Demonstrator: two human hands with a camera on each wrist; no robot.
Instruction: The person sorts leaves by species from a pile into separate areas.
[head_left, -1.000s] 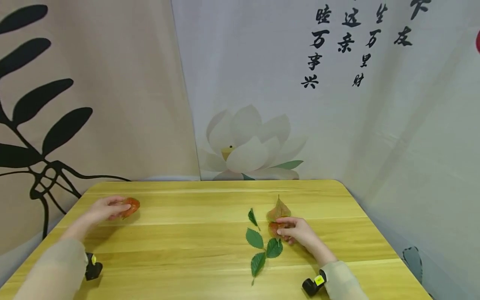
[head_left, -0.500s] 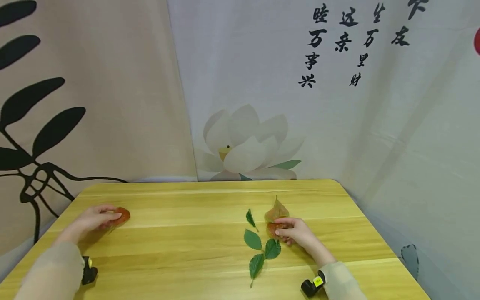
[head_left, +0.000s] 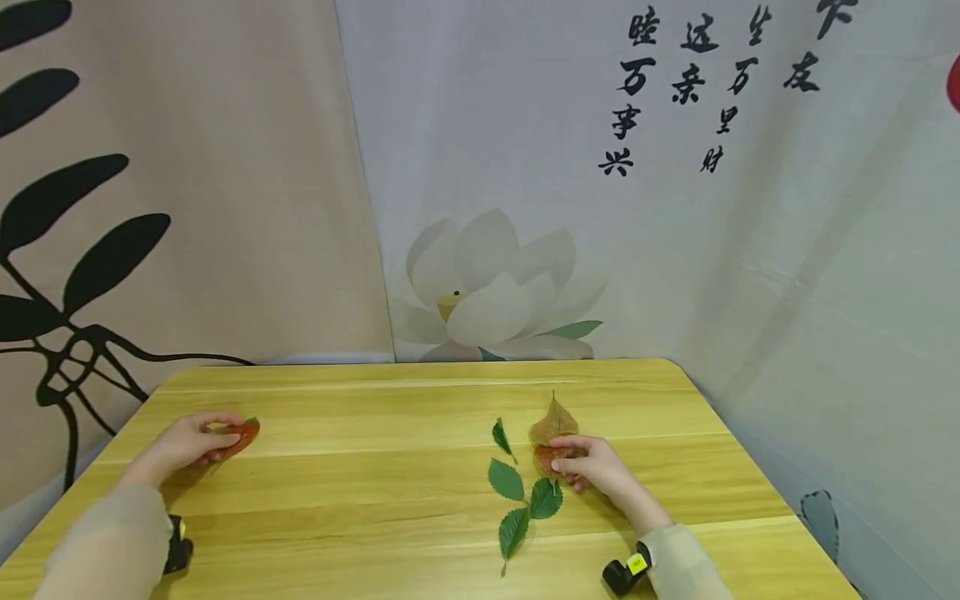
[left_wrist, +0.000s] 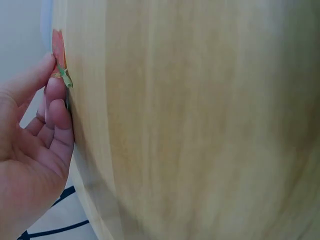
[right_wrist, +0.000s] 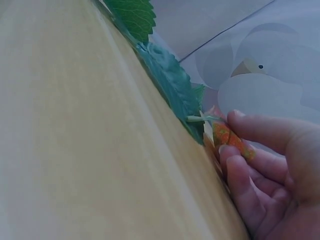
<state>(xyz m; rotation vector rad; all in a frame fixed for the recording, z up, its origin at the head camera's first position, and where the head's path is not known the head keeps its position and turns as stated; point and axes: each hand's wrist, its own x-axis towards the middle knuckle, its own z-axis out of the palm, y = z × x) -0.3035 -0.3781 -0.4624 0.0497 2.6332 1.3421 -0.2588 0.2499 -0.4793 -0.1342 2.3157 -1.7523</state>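
Observation:
At the table's far left, my left hand (head_left: 187, 442) pinches a red-orange leaf (head_left: 246, 435) between thumb and fingers. The left wrist view shows this leaf (left_wrist: 58, 47) nearly edge-on, its short green stem pointing back toward the palm. On the right, my right hand (head_left: 596, 462) pinches another orange-red leaf (head_left: 546, 459) by its side. A brownish pointed leaf (head_left: 555, 421) lies just beyond it, partly overlapped. Close by the fingers in the right wrist view is a toothed green leaf (right_wrist: 172, 82); the held orange leaf (right_wrist: 230, 140) sits between thumb and fingertips.
Several green leaves lie left of and below my right hand, among them an oval leaf (head_left: 506, 479) and a small narrow one (head_left: 501, 434). The wooden table (head_left: 360, 500) ends at a printed curtain (head_left: 262, 208) behind it.
My left hand has shifted left and slightly toward me, then turned its leaf so a greenish tip shows. The right hand keeps its hold in place. The head view has shifted slightly.

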